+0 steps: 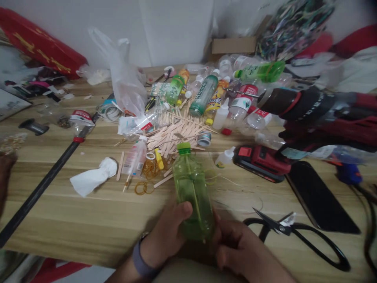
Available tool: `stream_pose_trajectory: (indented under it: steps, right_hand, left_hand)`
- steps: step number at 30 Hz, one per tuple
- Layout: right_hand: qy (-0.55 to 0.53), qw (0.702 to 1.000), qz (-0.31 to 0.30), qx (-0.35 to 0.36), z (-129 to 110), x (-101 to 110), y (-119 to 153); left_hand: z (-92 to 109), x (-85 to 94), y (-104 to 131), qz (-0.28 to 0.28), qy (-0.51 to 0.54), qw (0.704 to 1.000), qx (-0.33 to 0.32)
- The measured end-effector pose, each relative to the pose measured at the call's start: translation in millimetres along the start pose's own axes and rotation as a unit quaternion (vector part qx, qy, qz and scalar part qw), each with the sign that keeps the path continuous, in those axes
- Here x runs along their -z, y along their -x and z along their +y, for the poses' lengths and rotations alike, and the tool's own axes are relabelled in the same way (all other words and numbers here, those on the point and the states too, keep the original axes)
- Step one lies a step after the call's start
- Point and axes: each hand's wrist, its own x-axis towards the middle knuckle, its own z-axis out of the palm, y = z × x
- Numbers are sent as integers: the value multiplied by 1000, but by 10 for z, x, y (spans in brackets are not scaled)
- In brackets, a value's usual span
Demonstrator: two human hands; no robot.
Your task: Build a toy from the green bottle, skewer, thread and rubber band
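A clear green plastic bottle (193,188) with a green cap stands tilted above the table's front edge, its cap pointing away from me. A thin stick shows inside it, running lengthwise. My left hand (169,232) is wrapped round the bottle's lower left side, thumb on its front face. At the lower right of the bottle is my right hand (238,245), its fingers curled near the bottle's base; whatever they may pinch is hidden. Beyond the bottle lies a heap of wooden craft sticks (179,135). Rubber bands (144,188) and a yellow clip-like piece (159,158) lie to the left.
Black-handled scissors (279,228), a phone (324,196) and a red cordless drill (318,122) lie on the right. Many bottles fill the back. A black rod (41,190) crosses the left side, near a white tissue (94,177). Another person's hand (6,173) shows at the left edge.
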Motion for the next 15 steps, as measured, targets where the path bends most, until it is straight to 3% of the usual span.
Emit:
stream_pose_trajectory:
  steps: [3, 4, 7, 9, 15]
  right_hand:
    - [-36, 987, 139, 73, -223, 109, 14]
    - [-78, 980, 160, 88, -305, 128, 3]
    - [-233, 967, 86, 63, -487, 125, -80]
    - [-279, 958, 45, 47, -519, 100, -149]
    - [-293, 954, 19, 51, -403, 147, -128]
  left_hand:
    - [24, 14, 5, 2, 29, 1000, 12]
    - [38, 5, 7, 4, 32, 999, 19]
    - [75, -37, 29, 16, 8, 999, 41]
    - [82, -57, 53, 33, 3, 999, 43]
    - [40, -8, 105, 95, 60, 991, 67]
